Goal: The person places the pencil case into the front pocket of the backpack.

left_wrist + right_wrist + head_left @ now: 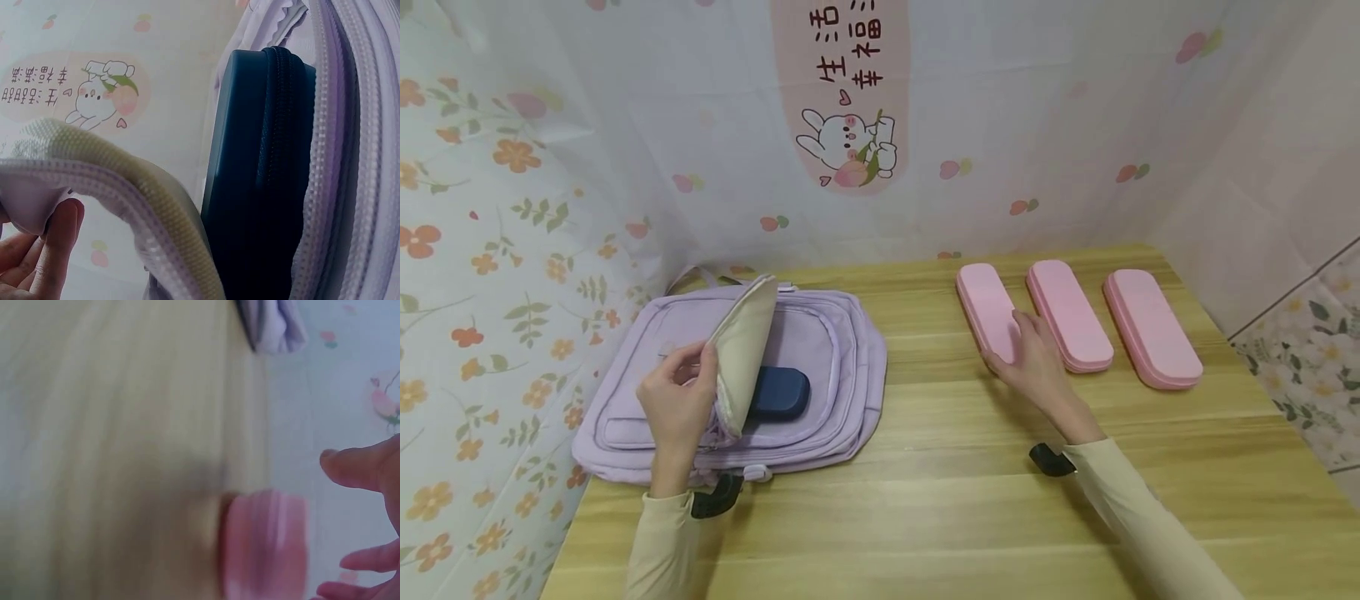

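Pink case, leftmost of 3 on the table, lies under your spread, ungripping right hand as your left hand pinches the bag flap up, a reach seemingly needing a grasp next.

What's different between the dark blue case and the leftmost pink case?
The dark blue case is dark; the leftmost pink case is pale. The dark blue case sits in the open pocket of the purple bag; the leftmost pink case lies on the table. A raised flap partly hides the blue one; the right hand partly covers the pink one. Both have rounded corners.
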Action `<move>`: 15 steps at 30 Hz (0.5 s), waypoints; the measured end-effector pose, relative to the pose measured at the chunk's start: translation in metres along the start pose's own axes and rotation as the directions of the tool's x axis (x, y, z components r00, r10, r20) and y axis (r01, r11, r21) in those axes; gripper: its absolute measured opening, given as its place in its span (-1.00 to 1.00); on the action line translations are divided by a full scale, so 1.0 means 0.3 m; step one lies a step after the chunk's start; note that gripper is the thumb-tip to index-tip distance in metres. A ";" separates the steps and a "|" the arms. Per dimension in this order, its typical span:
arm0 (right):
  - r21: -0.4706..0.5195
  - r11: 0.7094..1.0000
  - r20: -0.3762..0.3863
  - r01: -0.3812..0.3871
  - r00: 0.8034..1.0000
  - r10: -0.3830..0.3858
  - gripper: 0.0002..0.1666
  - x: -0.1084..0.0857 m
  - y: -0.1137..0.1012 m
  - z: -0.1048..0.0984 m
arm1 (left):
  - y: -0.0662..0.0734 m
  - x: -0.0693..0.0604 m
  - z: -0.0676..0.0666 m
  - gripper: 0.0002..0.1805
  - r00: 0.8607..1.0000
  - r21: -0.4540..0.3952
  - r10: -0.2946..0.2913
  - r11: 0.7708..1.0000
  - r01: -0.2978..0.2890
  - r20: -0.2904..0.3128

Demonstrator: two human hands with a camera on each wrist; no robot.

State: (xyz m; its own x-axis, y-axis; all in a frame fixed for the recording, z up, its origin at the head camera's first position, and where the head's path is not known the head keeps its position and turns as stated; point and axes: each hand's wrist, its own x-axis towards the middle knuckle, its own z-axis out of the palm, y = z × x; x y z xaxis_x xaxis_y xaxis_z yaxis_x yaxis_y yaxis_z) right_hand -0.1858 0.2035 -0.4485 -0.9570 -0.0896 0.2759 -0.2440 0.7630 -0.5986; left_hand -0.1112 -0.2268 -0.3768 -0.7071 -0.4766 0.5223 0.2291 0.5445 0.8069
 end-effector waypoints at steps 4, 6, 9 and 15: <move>-0.016 1.000 0.004 -0.026 1.000 0.026 0.00 -0.023 0.045 0.011 | -0.065 0.005 0.006 -0.85 1.000 0.017 -0.014 1.000 0.014 0.003; -0.026 0.999 0.001 -0.021 1.000 0.021 -0.01 -0.032 0.061 0.019 | -0.083 0.006 0.008 -0.85 1.000 0.023 -0.010 1.000 0.010 0.000; -0.044 0.999 -0.010 -0.007 1.000 0.007 0.01 -0.044 0.078 0.034 | -0.082 0.001 0.008 -0.86 1.000 0.031 0.011 0.999 -0.011 -0.004; -0.036 0.998 -0.044 -0.043 0.998 0.041 0.08 -0.051 0.087 0.045 | -0.001 -0.015 0.008 -0.87 0.999 0.021 0.046 0.999 -0.046 -0.013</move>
State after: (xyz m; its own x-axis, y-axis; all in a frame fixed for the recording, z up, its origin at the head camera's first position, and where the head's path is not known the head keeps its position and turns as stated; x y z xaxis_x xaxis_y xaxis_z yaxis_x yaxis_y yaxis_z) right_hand -0.1795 0.2161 -0.4786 -0.9585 -0.0301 0.2835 -0.1971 0.7886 -0.5825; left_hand -0.1096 -0.2232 -0.3803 -0.6871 -0.4601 0.5624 0.2470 0.5800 0.7763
